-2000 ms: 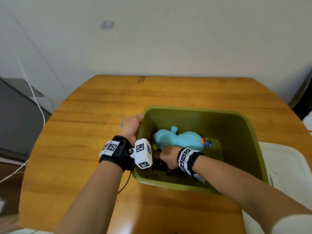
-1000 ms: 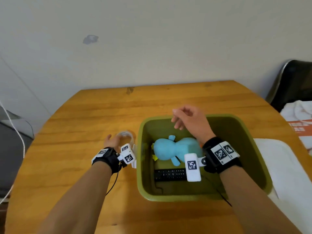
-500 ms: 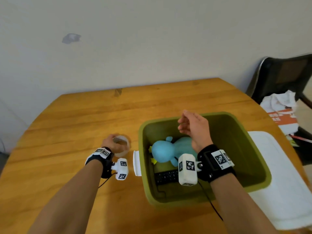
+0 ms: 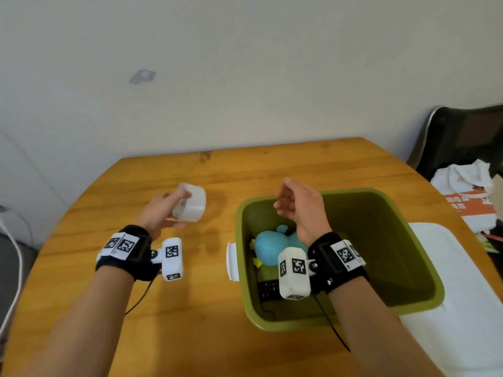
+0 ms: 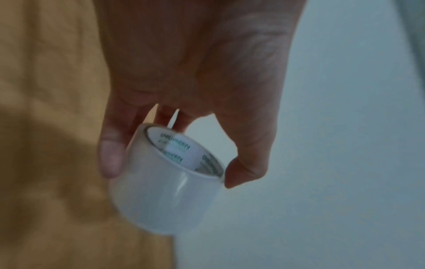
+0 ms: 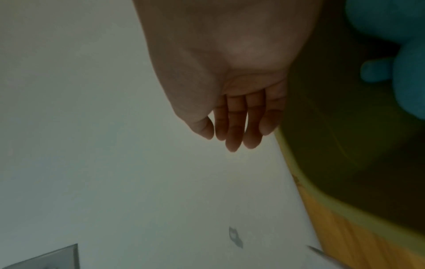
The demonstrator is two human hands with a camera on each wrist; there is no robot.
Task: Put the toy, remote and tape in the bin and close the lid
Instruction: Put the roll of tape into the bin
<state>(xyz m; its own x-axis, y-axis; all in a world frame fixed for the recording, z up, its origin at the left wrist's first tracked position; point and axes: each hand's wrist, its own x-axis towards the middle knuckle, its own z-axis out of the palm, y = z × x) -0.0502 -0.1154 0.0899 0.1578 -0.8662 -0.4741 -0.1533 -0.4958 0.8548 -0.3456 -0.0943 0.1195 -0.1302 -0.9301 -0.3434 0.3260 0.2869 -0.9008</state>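
Observation:
My left hand [image 4: 166, 210] holds a roll of clear tape [image 4: 192, 203] in the air above the table, left of the bin; the left wrist view shows thumb and fingers pinching the tape [image 5: 168, 183] at its rim. An olive green bin [image 4: 424, 300] stands open on the table. Inside it lie a blue plush toy [image 4: 268, 247] and a black remote [image 4: 268, 291], partly hidden by my right wrist. My right hand [image 4: 295, 204] hovers over the bin's far left part with loosely bent fingers [image 6: 234, 127] and nothing in it.
A white lid [image 4: 462, 308] lies flat on the table right of the bin. A white latch [image 4: 232, 261] sticks out from the bin's left side. A dark chair [image 4: 462, 142] with white and orange items stands at the right. The wooden table [image 4: 190, 336] ends close behind at a wall.
My left hand has lifted the tape off the table. My right hand has come up out of the bin, leaving the remote beside the toy.

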